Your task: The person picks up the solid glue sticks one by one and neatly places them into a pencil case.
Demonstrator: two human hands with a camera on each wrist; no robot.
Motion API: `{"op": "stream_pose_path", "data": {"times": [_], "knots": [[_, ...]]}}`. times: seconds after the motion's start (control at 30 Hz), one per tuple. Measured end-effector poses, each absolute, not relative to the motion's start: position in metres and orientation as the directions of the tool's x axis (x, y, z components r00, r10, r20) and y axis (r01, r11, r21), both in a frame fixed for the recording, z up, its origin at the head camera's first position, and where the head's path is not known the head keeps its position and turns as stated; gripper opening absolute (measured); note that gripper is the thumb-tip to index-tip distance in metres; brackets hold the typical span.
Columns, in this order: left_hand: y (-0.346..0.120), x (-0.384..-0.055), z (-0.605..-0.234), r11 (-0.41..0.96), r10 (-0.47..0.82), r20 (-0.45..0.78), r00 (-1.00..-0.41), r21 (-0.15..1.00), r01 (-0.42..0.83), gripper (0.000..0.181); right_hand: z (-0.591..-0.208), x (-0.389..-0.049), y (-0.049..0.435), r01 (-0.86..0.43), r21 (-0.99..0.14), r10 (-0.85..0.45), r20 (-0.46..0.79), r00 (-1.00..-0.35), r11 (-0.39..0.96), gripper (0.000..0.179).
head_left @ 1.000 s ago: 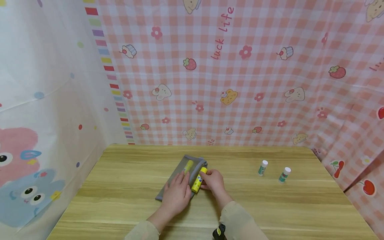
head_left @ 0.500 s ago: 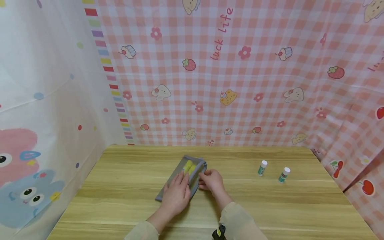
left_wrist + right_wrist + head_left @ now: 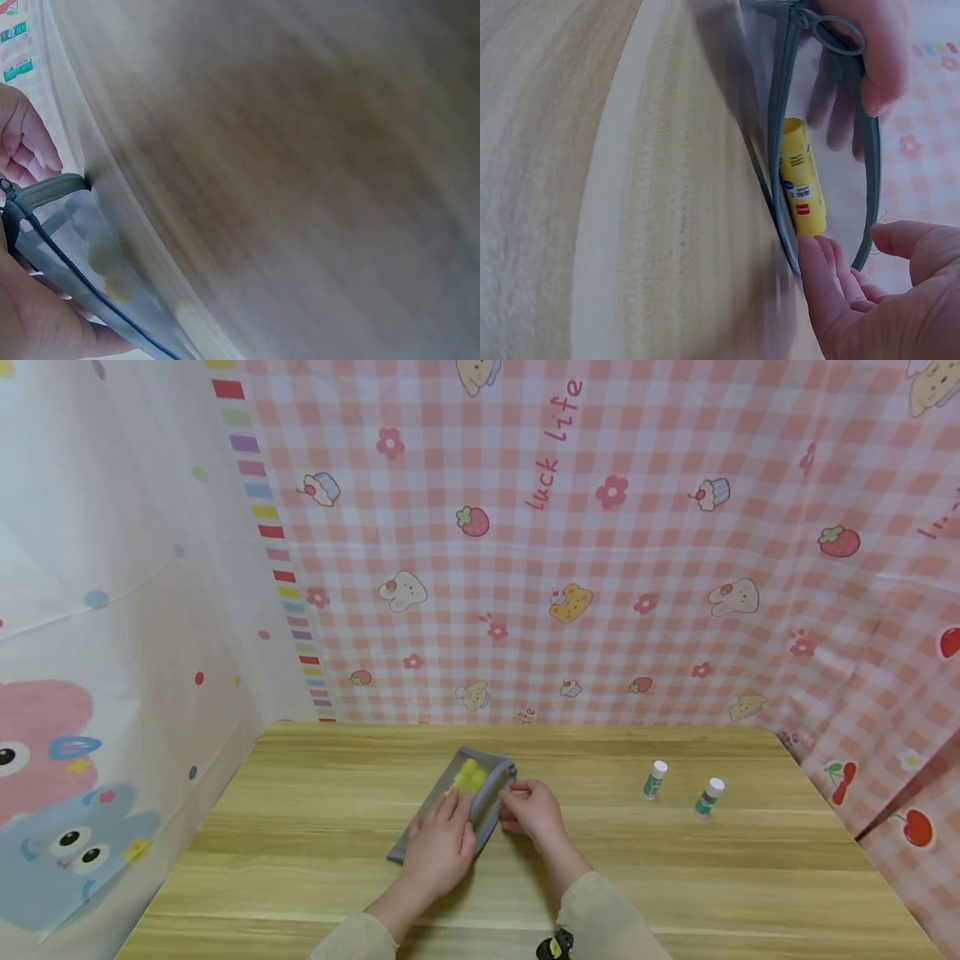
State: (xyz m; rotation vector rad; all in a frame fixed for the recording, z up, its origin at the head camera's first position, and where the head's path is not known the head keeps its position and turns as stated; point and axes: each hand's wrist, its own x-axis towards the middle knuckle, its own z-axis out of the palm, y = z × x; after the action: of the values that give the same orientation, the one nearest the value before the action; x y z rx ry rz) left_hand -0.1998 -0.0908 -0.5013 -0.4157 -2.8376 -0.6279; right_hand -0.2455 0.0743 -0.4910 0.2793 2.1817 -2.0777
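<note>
A grey mesh zip pouch lies slanted on the table. Two yellow glue sticks show through its mesh; one glue stick is plain in the right wrist view, just inside the unzipped mouth. My left hand lies across the pouch, and its thumb grips the upper zip edge near the pull ring, with fingers behind the mesh. My right hand is at the mouth. Its fingertips touch the glue stick's near end, while the thumb stands apart beside the upper zip edge.
Two glue sticks with white caps and green labels stand to the right, a nearer glue stick and a farther glue stick. The wooden table ends at a pink checked curtain. A black device sits by the right sleeve.
The yellow glue stick in my right hand has gone leftward into the pouch, beside the other one. My left hand has stayed in place on the pouch.
</note>
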Motion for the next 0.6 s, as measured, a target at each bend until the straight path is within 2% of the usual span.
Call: {"op": "stream_pose_path", "data": {"times": [0.33,0.6], "knots": [[-0.091,-0.199,-0.502,0.867,0.227,0.266,-0.937,0.382,0.319,0.05,-0.491,-0.239,0.081,0.115,-0.988,0.055,-0.11,-0.992,0.099,0.036],[-0.091,-0.199,-0.502,0.871,0.228,0.251,-0.941,0.38,0.312,0.05,-0.486,-0.233,0.089,0.057,-0.986,0.073,-0.046,-0.996,0.157,0.039]]}}
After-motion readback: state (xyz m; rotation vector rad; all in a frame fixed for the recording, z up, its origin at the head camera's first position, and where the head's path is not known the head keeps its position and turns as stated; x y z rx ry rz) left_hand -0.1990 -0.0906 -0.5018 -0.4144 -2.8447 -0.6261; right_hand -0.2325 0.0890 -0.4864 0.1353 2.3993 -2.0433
